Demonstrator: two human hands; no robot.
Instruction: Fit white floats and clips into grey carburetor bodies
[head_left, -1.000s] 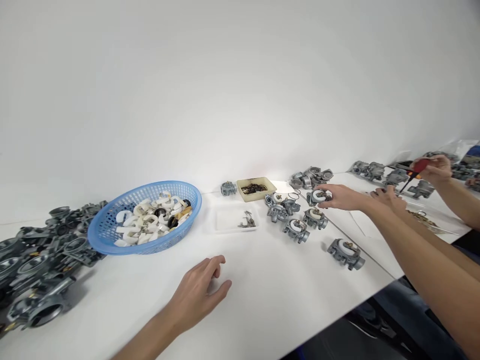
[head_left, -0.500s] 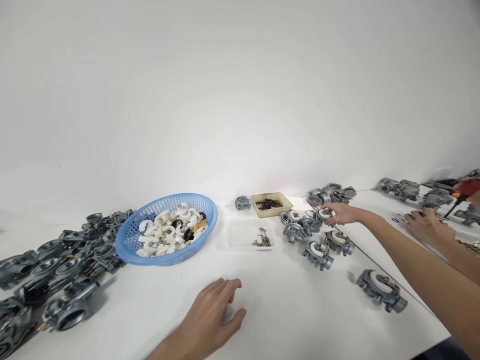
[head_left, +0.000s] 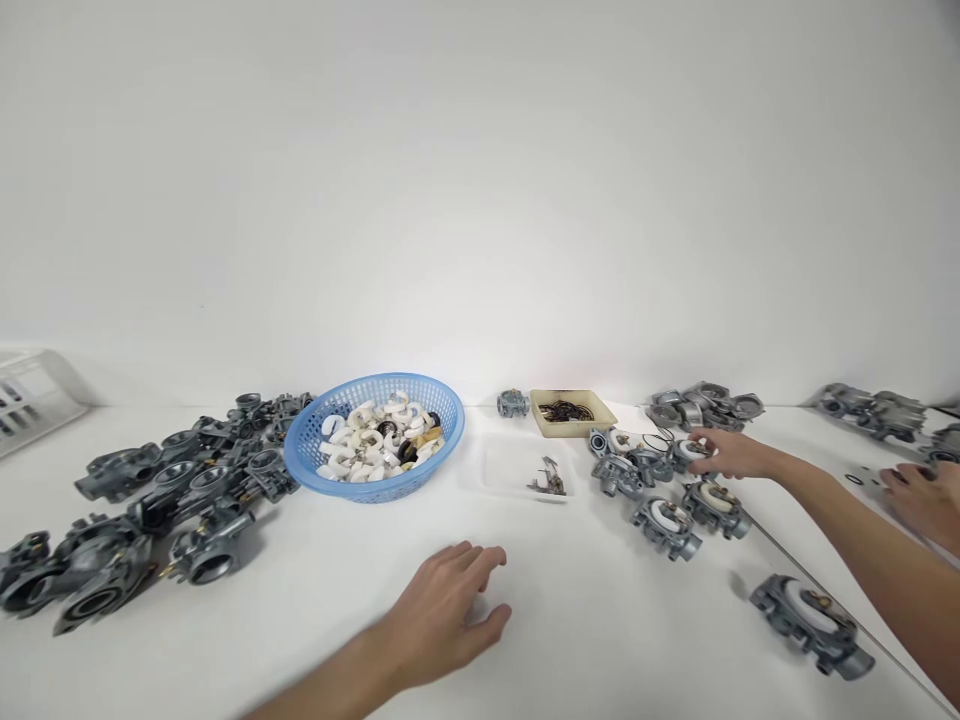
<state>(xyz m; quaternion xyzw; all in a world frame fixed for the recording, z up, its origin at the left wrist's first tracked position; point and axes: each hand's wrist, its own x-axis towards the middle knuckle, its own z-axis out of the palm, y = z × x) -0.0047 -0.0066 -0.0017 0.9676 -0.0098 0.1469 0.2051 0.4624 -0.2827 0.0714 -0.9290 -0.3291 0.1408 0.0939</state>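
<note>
My left hand (head_left: 450,615) hovers over or rests on the white table, fingers loosely bent, thumb apart, nothing in it. My right hand (head_left: 729,453) reaches out to the right and grips a grey carburetor (head_left: 685,455) with a white float, at the back of a small group. Nearer me in that group sit a carburetor with a white float (head_left: 667,525) and another with a yellowish float (head_left: 716,503). One more carburetor (head_left: 814,625) lies apart at the front right. A shallow clear tray (head_left: 504,468) holds small metal parts.
A blue basket (head_left: 300,470) of white, black and tan floats stands left of centre. Many carburetor bodies (head_left: 176,480) spread along the left. By the wall are a cream tray (head_left: 574,430) of dark rings and metal bowls (head_left: 705,405). A co-worker's hand (head_left: 926,500) works at right.
My view has turned left, so things sit further right and a white crate shows at far left. The co-worker's red tool has left view. My right hand stays at the same carburetor.
</note>
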